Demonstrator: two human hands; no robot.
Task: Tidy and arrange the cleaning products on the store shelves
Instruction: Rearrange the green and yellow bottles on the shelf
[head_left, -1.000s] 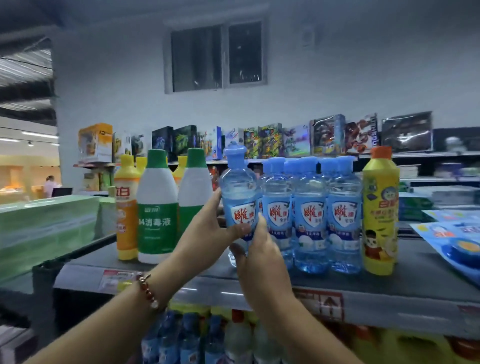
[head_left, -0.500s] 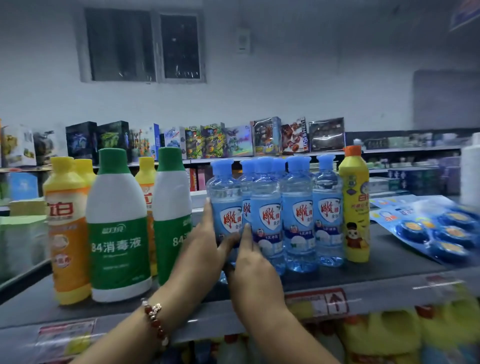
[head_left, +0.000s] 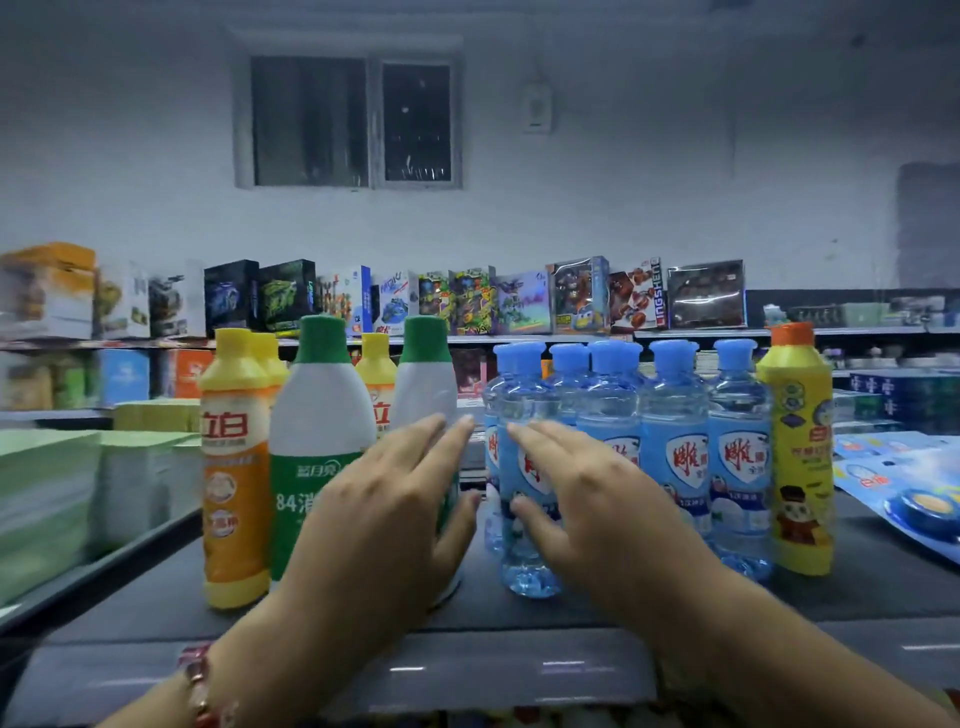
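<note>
The front blue bottle (head_left: 524, 499) stands on the dark shelf (head_left: 571, 608), at the left end of the row of blue bottles (head_left: 675, 457). It sits a bit closer to the edge than the others. A second ago both hands held it up off the shelf. Now it is set down and nobody holds it.

The right hand (head_left: 587, 499) is in front of it with fingers straight and spread. I cannot tell if the fingertips touch the label. The left hand (head_left: 384, 509) is just beside it, fingers flat and loose too, and it holds nothing. A bead bracelet (head_left: 200, 686) is on that wrist.

So this bottle looks put away, I think. It may need one small push back to line up with its friends.

Left of the hands stand two white bottles with green caps (head_left: 317, 415) and some yellow and orange bottles (head_left: 234, 467). The left hand covers part of the white ones. A yellow bottle with an orange cap (head_left: 797, 457) ends the row on the right. Blue packs (head_left: 909, 483) lie flat past it. Toy boxes (head_left: 576, 296) fill a far shelf behind. The bottles are close together, so a hard push could knock one over.
</note>
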